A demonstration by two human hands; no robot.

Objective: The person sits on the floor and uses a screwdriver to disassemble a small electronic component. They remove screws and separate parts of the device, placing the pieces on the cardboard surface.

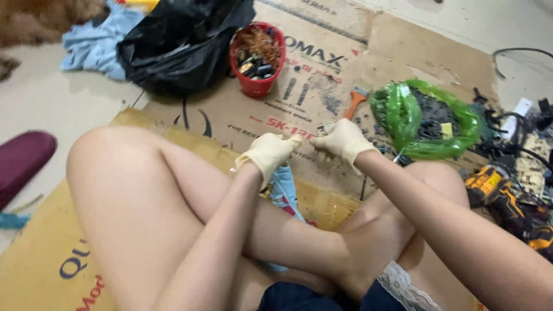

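Head view: latex-gloved left hand point(269, 153) and right hand point(344, 140) over creased cardboard point(322, 69).

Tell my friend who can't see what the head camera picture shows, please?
A person sitting cross-legged on cardboard brings a gloved left hand and right hand together around something small. Nearby sit a red bucket, a green bag and a black bag.

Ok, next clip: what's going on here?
A person sits cross-legged on flattened cardboard, both hands in pale gloves. The left hand and right hand meet over a small object that is too hidden to identify. Nearby stand a red bucket of copper wire and small parts, a green plastic bag of dark bits, and a yellow-black power drill.
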